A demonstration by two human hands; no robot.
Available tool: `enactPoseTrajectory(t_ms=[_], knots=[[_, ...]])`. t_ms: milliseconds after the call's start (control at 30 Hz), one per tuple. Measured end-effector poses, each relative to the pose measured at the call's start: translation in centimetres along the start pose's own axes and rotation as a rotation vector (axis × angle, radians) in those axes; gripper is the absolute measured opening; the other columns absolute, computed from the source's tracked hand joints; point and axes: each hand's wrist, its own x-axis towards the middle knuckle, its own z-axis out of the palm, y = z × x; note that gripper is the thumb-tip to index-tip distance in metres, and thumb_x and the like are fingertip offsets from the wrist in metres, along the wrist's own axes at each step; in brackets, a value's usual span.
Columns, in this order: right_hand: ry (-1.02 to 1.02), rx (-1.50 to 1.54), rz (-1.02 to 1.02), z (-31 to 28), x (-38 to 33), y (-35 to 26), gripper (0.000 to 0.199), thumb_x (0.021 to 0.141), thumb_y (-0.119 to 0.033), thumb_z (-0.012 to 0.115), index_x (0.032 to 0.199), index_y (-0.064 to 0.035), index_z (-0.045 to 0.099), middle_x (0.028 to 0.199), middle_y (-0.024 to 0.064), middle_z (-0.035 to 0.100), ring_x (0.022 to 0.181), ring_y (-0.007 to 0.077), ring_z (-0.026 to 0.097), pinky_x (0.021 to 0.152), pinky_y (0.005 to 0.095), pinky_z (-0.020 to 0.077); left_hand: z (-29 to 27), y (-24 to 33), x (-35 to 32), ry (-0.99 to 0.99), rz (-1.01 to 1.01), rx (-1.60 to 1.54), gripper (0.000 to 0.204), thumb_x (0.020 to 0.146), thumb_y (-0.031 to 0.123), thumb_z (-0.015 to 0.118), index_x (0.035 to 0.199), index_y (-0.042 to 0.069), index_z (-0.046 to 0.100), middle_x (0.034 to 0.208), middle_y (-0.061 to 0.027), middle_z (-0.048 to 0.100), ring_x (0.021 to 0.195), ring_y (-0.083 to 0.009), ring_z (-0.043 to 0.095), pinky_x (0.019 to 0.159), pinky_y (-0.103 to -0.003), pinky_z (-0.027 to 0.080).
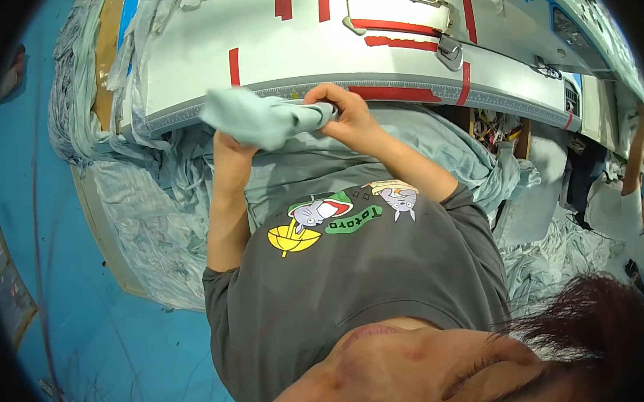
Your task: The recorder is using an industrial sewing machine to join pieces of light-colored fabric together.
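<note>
A bunched piece of pale green fabric [256, 118] is held up in front of me, above the front edge of the white sewing table [191, 66]. My right hand [343, 116] grips its narrow, rolled right end, thumb and fingers closed round it. Under the wide left part, my left hand [237, 143] holds the fabric from below, and the cloth covers most of its fingers. More of the same green fabric [399, 135] lies in folds across my lap, below the table edge.
A sewing machine [439, 9] stands at the table's back right, its presser area near a small metal plate. A ruler strip [316, 87] and red tape [396, 94] run along the front edge. Heaped fabric [144, 217] hangs at the left; an open drawer [497, 130] holds small oddments.
</note>
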Motion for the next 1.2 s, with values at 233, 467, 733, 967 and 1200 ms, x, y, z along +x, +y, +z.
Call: enactPoseTrajectory(t_ms=[233, 467, 733, 967, 1200], knots=[[-0.129, -0.004, -0.065, -1.0, 0.7, -2.0, 0.049, 0.082, -0.017, 0.066, 0.127, -0.0064, 0.049, 0.119, 0.0097, 0.055, 0.111, 0.0222, 0.054, 0.099, 0.0365, 0.0411, 1.8, 2.0, -1.1, -0.013, 0.185, 0.337, 0.019, 0.076, -0.008, 0.064, 0.081, 0.004, 0.049, 0.088, -0.0061, 0.061, 0.082, -0.0129, 0.058, 0.073, -0.026, 0.048], [-0.367, -0.003, 0.194, 0.6, 1.5, -3.1, 0.03, 0.078, -0.016, 0.073, 0.1, 0.0003, 0.062, 0.081, 0.0012, 0.06, 0.075, 0.0088, 0.053, 0.067, 0.0239, 0.0437, 2.6, 2.3, -1.3, 0.075, 0.544, 0.727, 0.027, 0.067, -0.008, 0.067, 0.079, 0.006, 0.048, 0.085, -0.0081, 0.059, 0.075, -0.0203, 0.058, 0.068, -0.028, 0.048], [-0.088, 0.584, 0.11, -1.6, 1.0, -1.5, 0.024, 0.094, -0.02, 0.056, 0.106, -0.001, 0.062, 0.094, 0.0018, 0.064, 0.084, 0.0099, 0.059, 0.077, 0.0244, 0.047, 2.0, 2.4, -0.4, 0.039, 0.515, 0.977, 0.042, 0.071, -0.004, 0.067, 0.112, 0.004, 0.057, 0.102, -0.0114, 0.059, 0.092, -0.0248, 0.061, 0.083, -0.031, 0.05], [0.056, 0.883, 0.276, -3.8, 0.7, -4.4, 0.032, 0.096, -0.03, 0.053, 0.109, -0.0009, 0.057, 0.1, 0.0085, 0.065, 0.09, 0.0125, 0.064, 0.081, 0.0273, 0.0517, 0.8, -0.3, 1.6, -0.656, -0.113, 0.695, 0.043, 0.07, 0.004, 0.072, 0.111, -0.001, 0.058, 0.106, -0.0089, 0.061, 0.091, -0.0156, 0.059, 0.08, -0.027, 0.049], [-0.132, 0.807, 0.067, -7.2, -2.4, -5.3, 0.054, 0.077, -0.019, 0.071, 0.123, 0.0006, 0.05, 0.107, 0.0087, 0.062, 0.099, 0.0162, 0.061, 0.088, 0.0293, 0.0495, 4.7, -1.5, 2.2, -0.33, 0.438, 0.654, 0.042, 0.069, 0.004, 0.074, 0.108, 0.003, 0.061, 0.109, -0.0108, 0.063, 0.092, -0.0262, 0.064, 0.077, -0.034, 0.052]])
